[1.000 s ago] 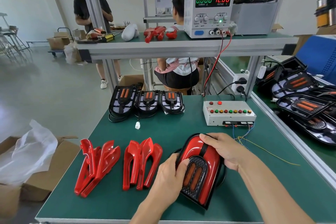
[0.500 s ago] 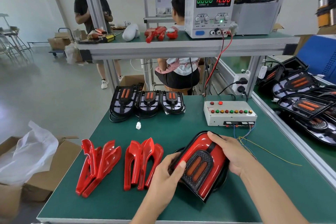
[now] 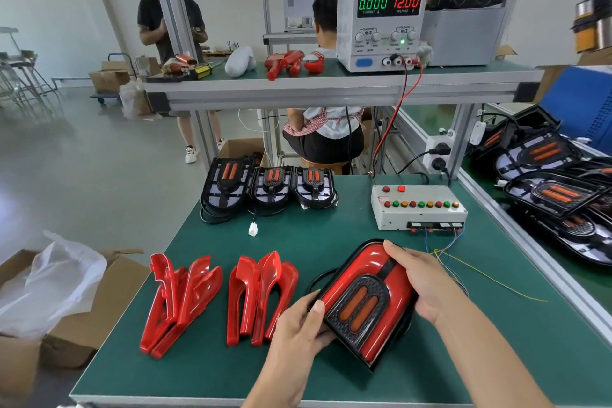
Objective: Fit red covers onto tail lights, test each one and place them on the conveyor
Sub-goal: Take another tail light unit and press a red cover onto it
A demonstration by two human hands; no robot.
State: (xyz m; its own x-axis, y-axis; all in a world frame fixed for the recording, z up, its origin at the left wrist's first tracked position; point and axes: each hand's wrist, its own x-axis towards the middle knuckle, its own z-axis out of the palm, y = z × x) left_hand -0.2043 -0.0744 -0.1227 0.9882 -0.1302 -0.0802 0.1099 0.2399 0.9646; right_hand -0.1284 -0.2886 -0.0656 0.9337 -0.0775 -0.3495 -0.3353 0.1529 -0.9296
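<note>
Head camera looks down on a green matte worktop [image 3: 212, 371] framed in aluminium. Off its left edge sits an open cardboard box [image 3: 86, 318] with crumpled clear plastic film [image 3: 53, 281] spilling from it. Near the worktop's front left corner lie two clusters of glossy red covers [image 3: 180, 303], long curved U-shaped shells leaning against each other, the second cluster [image 3: 261, 298] just right of the first. Along the far edge, three uncovered tail lights [image 3: 268, 187] stand in a row, black ribbed housings with paired orange oblong lenses, a white plug [image 3: 253, 228] lying just in front of them. Toward the front centre, the left hand [image 3: 298, 331] grips the lower left edge of the covered tail light [image 3: 367, 295], thumb on its face; this unit is tilted, its smooth red shell wrapping a black textured panel with two orange oblongs. The right hand [image 3: 420, 281] clasps its upper right side, fingers curled over the rounded top. Behind, toward the far right corner, a pale boxy tester [image 3: 420, 214] carries a row of red, green and yellow buttons, thin coloured wires trailing from its front. Past the right edge, more black tail lights lie on the conveyor [image 3: 496, 129].
</note>
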